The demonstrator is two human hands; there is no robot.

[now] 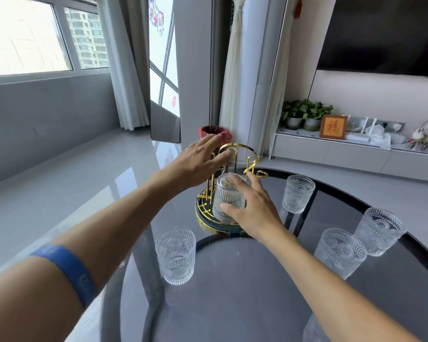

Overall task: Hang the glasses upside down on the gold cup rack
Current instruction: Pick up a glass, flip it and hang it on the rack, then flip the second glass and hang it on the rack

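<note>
The gold cup rack (242,150) stands on a round green and gold base (200,210) at the far side of the glass table (245,292). My right hand (255,208) grips an upside-down ribbed glass (229,196) that sits over one of the rack's prongs. My left hand (200,161) rests with fingers spread against the rack's top loop, steadying it. Several more clear embossed glasses stand upright on the table: one at the near left (176,255), one at the far right (298,193), two at the right (340,253) (378,230).
Part of another glass (311,329) shows at the bottom edge under my right forearm. A red-lined bin (215,133) stands on the floor behind the rack. A low white cabinet (356,154) with potted plants (304,113) runs along the right wall.
</note>
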